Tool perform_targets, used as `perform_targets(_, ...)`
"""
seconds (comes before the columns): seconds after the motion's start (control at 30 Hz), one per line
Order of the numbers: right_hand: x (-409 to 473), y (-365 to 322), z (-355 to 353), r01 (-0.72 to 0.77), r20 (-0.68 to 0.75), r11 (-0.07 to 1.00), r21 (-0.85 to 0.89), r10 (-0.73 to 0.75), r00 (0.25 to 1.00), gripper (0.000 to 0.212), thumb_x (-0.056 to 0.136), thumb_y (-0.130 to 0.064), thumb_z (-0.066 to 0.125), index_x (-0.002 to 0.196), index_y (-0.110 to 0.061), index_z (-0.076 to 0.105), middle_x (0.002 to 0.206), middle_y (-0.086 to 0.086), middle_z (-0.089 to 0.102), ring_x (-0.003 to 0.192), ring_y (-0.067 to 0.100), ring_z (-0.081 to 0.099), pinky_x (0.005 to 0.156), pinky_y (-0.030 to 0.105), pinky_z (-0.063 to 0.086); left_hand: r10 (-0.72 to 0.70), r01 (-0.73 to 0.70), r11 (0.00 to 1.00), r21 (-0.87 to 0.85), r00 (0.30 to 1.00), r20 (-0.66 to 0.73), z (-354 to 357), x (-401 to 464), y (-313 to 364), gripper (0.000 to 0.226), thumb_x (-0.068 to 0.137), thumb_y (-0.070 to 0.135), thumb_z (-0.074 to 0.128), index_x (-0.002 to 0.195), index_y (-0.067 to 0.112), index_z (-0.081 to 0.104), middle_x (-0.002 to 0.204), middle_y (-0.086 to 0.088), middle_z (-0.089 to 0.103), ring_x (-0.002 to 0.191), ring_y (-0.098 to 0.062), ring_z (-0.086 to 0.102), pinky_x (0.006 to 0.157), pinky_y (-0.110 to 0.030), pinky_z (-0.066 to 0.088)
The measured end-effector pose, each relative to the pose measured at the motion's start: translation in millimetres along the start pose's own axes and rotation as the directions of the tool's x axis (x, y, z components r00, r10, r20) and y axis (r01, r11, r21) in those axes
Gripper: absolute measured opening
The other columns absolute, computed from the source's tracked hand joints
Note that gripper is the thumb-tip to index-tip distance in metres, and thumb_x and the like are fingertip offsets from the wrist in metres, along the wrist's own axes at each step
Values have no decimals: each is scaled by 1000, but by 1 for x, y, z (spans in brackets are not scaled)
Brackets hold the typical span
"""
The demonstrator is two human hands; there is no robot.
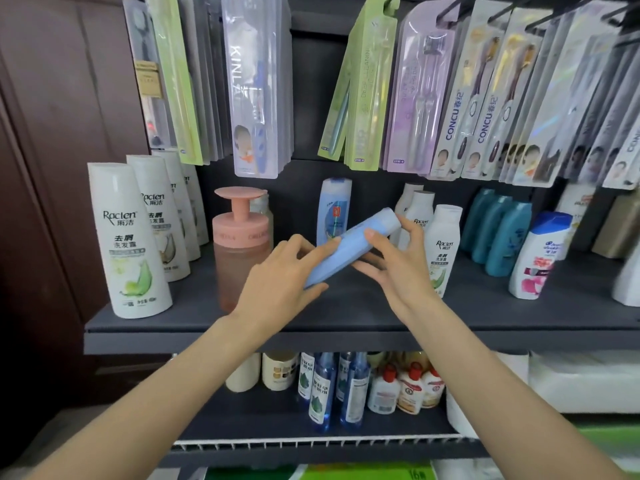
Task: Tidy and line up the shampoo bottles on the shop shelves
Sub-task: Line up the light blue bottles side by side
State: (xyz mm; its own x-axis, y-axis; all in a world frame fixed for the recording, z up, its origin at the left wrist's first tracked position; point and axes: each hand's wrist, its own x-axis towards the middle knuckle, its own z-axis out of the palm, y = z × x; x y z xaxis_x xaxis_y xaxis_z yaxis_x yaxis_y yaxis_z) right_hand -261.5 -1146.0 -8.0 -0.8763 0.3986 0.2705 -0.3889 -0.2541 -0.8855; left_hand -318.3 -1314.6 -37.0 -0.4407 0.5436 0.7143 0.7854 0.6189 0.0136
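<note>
A light blue shampoo bottle (349, 245) is held tilted above the dark grey shelf (311, 320), cap end up to the right. My left hand (280, 275) grips its lower end; my right hand (398, 261) holds its upper part near the cap. Behind it stands an upright blue-and-white bottle (334, 209). A row of white Raclen bottles (128, 240) runs back along the left. More white Raclen bottles (441, 244) stand just right of my right hand. A pink pump bottle (239, 244) stands left of my left hand.
Teal bottles (498, 233) and a white bottle with a blue cap (540, 254) stand at the right. Packs of toothbrushes (256, 84) hang above the shelf. The lower shelf (311, 431) holds blue spray bottles (322, 389) and small red-capped bottles (405, 389).
</note>
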Motion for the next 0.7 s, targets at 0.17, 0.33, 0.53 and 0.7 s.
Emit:
perform_targets(0.17, -1, -3, -6, 8, 42, 996, 84, -12, 999, 40, 91, -2, 54, 118, -31, 45, 116, 12, 60, 100, 29, 66, 75, 37, 59, -9, 70, 952, -298, 980, 201, -10, -12, -18, 73, 84, 31, 66, 139, 50, 21, 123, 11, 43, 105, -7, 48, 85, -32, 49)
perform_targets(0.33, 1, -4, -14, -68, 179, 989, 135, 43, 983, 48, 90, 8, 46, 121, -27, 45, 116, 12, 61, 102, 30, 65, 79, 40, 57, 58, -43, 990, -132, 992, 114, -12, -22, -21, 77, 73, 33, 77, 136, 41, 35, 121, 0, 49, 105, -15, 52, 69, -35, 55)
perform_targets(0.53, 1, 5, -28, -94, 228, 992, 82, 73, 971, 48, 87, 10, 51, 123, -23, 46, 122, 13, 59, 111, 29, 61, 90, 40, 54, 6, -1, 997, -80, 998, 65, -8, -30, -24, 73, 73, 25, 78, 132, 40, 37, 120, -2, 51, 103, -21, 53, 59, -36, 55)
perform_targets(0.7, 1, 4, -30, -42, 237, 998, 41, 31, 971, 50, 85, 2, 58, 127, -24, 46, 124, 12, 58, 116, 28, 59, 94, 43, 51, -56, 78, 963, -257, 994, 91, -6, -28, -24, 69, 77, 23, 74, 135, 40, 42, 119, 10, 46, 105, -8, 47, 80, -25, 46)
